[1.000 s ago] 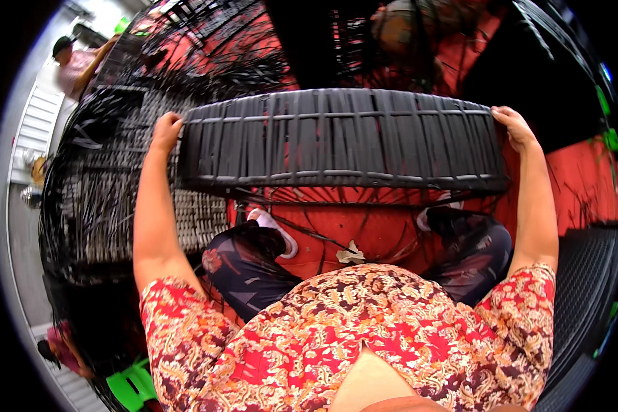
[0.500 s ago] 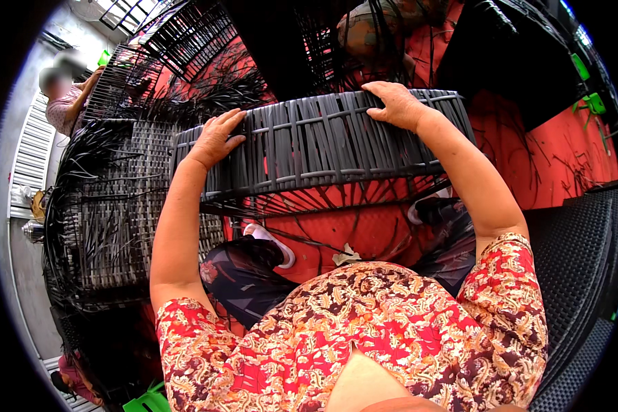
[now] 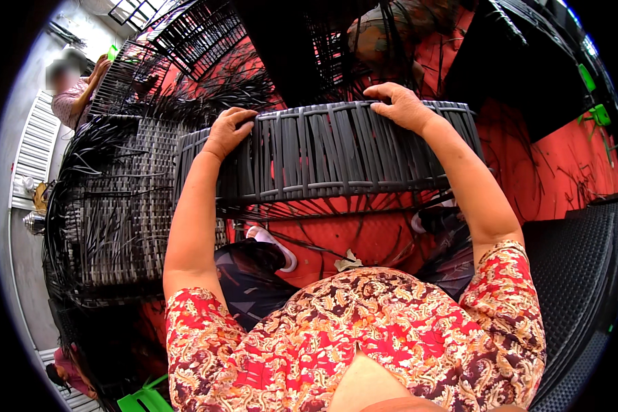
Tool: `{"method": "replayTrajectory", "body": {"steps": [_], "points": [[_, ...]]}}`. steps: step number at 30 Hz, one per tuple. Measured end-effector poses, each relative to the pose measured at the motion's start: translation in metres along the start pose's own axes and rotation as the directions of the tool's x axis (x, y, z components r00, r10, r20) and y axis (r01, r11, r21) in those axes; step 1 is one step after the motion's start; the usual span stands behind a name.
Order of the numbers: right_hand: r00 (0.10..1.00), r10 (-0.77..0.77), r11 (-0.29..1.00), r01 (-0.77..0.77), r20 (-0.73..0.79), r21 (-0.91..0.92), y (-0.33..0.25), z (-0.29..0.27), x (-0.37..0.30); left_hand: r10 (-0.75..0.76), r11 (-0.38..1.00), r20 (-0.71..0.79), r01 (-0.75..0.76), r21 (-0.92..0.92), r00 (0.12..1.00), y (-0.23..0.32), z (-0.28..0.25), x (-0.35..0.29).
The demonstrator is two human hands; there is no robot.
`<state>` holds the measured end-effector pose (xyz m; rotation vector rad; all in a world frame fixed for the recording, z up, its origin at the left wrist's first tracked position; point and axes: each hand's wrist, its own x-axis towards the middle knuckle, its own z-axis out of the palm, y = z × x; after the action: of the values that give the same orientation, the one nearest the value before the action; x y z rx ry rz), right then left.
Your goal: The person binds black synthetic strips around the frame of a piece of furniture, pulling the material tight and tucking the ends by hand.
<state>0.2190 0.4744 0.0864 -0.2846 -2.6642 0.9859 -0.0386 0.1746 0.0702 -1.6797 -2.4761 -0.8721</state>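
Note:
In front of me a half-woven rattan frame of dark grey flat strips stands across my knees, its strips running between thin bars. My left hand grips its upper edge left of the middle, fingers over the rim. Farther right, my right hand holds the same upper edge, thumb on the near side and fingers reaching over. The fingertips behind the rim are partly hidden. Loose strip ends show under the frame's lower bar.
A larger woven piece with loose strips lies on the left. Stacked dark woven panels stand at right. Cut strips litter the red floor. One person works at far left; another person is partly visible beyond the frame.
The frame has tilted, showing more of its strip-covered face, and its upper edge sits slightly lower. My left hand has shifted right along with it; my right hand has barely moved.

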Motion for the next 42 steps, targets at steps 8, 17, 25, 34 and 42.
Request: {"method": "replayTrajectory", "body": {"steps": [8,17,25,34,42], "points": [[0.985,-0.045,0.971,0.082,0.166,-0.222,-0.039,0.053,0.046,-0.033,0.990,0.134,0.051,-0.132,0.990,0.040,0.021,0.029],[0.997,-0.078,0.965,0.076,0.001,-0.249,-0.037,0.064,0.052,-0.105,0.994,-0.014,0.105,0.014,0.994,0.053,0.040,0.035],[0.995,0.039,0.998,-0.043,0.088,0.044,-0.046,0.065,0.072,0.077,0.984,-0.224,-0.111,-0.143,0.972,0.030,0.034,0.035],[0.971,-0.060,0.998,0.067,0.233,-0.023,-0.086,0.107,0.101,-0.163,0.981,0.044,0.158,0.111,0.986,-0.063,-0.041,-0.024],[0.995,-0.029,0.990,0.042,0.095,-0.134,-0.093,0.099,0.089,-0.042,0.996,-0.043,0.045,0.082,0.998,-0.060,-0.036,-0.021]]}}
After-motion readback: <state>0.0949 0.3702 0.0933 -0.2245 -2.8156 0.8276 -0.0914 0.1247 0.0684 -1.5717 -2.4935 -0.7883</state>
